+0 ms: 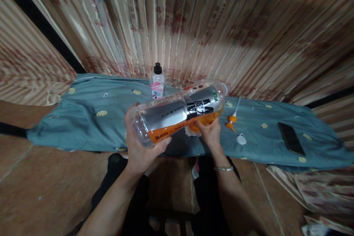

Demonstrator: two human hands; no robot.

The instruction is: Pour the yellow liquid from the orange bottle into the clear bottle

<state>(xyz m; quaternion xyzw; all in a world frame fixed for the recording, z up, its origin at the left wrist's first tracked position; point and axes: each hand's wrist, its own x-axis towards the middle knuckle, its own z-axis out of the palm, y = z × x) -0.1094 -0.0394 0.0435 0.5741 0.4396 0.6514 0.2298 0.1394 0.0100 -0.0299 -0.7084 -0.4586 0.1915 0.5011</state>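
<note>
A large clear bottle (171, 114) with a silver and orange label is held tilted on its side, its neck pointing to the upper right. My left hand (142, 147) wraps round its base end, thumb along the underside. Beneath the neck end, my right hand (211, 131) has its fingers closed by an orange object (203, 121); the big bottle partly hides what they grip. A scrap of whitish material (192, 132) shows beside those fingers. Behind the large bottle stands a small bottle (157, 85) with a black cap and pink label.
The narrow surface has a teal cloth (91, 125). On its right side lie an orange pump head (231, 120) with a white tube, a round white cap (241, 139) and a black phone (291, 139). A patterned curtain (177, 18) hangs behind.
</note>
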